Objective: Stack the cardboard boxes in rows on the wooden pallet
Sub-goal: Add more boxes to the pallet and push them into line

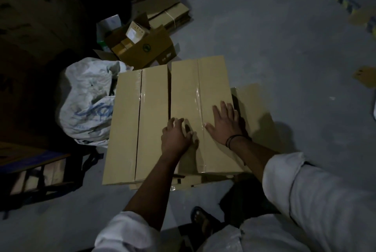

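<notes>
My white sleeves (317, 200) are closest, and my foot (203, 221) in a dark sandal stands on the grey floor (284, 38). Both my hands rest on top of the right cardboard box (189, 88). My left hand (175, 135) is open, with fingers spread and bent a little, the tips touching the box near its left edge. My right hand (225, 123) lies flat with fingers spread near the right edge. Neither hand holds anything. The left cardboard box (130, 119) sits just beside the right one, and both are taped shut. A lower box (256, 113) peeks out on the right. I cannot tell what the boxes stand on. A white sack (85, 101) is next to the left box. An open box (146, 48) lies behind them.
</notes>
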`<move>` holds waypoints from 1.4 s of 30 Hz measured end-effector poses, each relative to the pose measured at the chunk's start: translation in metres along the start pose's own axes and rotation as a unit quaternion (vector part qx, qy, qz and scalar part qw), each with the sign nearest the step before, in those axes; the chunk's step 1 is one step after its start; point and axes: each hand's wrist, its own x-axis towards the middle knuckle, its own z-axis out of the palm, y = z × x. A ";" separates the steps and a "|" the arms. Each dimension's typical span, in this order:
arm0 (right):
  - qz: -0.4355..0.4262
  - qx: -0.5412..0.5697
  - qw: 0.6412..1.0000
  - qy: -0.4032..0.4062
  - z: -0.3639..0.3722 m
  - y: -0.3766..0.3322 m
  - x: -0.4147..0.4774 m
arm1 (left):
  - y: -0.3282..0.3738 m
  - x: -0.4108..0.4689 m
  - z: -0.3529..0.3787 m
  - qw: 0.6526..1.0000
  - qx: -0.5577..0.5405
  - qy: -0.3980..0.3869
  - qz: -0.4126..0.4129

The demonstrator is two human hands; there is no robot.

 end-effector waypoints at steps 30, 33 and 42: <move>-0.036 -0.025 0.999 0.007 0.005 0.062 0.025 | 0.045 0.099 0.007 0.987 0.096 -0.085 0.094; -0.015 -0.001 1.000 -0.016 -0.004 0.053 0.039 | 0.043 0.097 0.008 0.986 0.105 -0.080 0.103; 0.064 0.057 0.996 0.038 -0.020 0.047 0.016 | 0.067 0.052 0.009 0.984 0.139 0.001 0.110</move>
